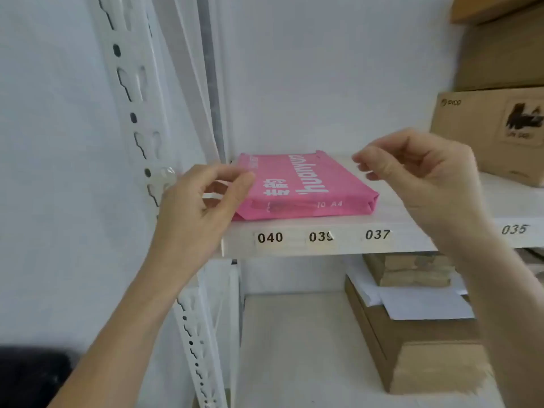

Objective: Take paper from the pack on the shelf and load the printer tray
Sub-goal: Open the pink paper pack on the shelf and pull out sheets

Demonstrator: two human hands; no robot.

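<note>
A flat pink-wrapped pack of A4 paper (300,187) lies on the white metal shelf (323,245) (labels 040 to 037). Left hand (203,198) fingers curl at its left edge; right hand (418,175), fingertips nearly pinched, hovers empty, likely readying to lift it.

paper pack (303,184) on shelf (323,244), boxes (497,134) right

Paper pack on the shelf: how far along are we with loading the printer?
Nothing looks done yet: the pink paper pack lies flat and wrapped on the white shelf, above labels 040 and 039. In hand: the left hand touches the pack's left edge; the right hand hovers by its right side, not touching. Left: gripping the pack, taking paper out, loading the tray; no printer is in view.
</note>
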